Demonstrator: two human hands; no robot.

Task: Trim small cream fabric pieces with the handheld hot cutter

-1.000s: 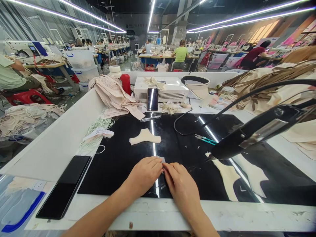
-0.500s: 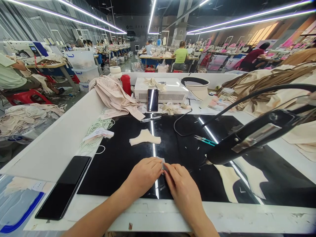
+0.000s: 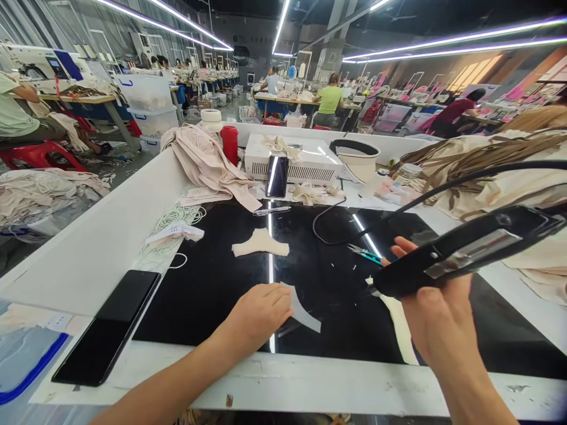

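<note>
My left hand [image 3: 261, 307] lies low over the black mat [image 3: 208, 295], its fingers pressed together on one end of a thin pale grey curved piece [image 3: 305, 314]. My right hand [image 3: 443, 319] is at a black corded handheld tool [image 3: 447, 254] with a metal tip pointing left; the palm is beneath it, and the fingertips show beyond its far side. Under the tool lies a cream curved foam-like piece [image 3: 398, 330], partly hidden by my right hand. Farther up the mat rests a three-armed cream piece [image 3: 260, 243].
Teal-handled thread snips [image 3: 365, 254] lie behind the tool's tip. A phone [image 3: 108, 324] lies at the left, and another phone [image 3: 277, 176] leans on a white vented box [image 3: 305, 156]. Pink fabric [image 3: 208, 162] and pale cord [image 3: 170, 227] are heaped at left. The tool's cable [image 3: 420, 192] crosses the right side.
My right hand has left the pale grey piece and moved right to the black tool, whose angle has shifted slightly. My left hand has stayed on the piece, which now shows more fully.
</note>
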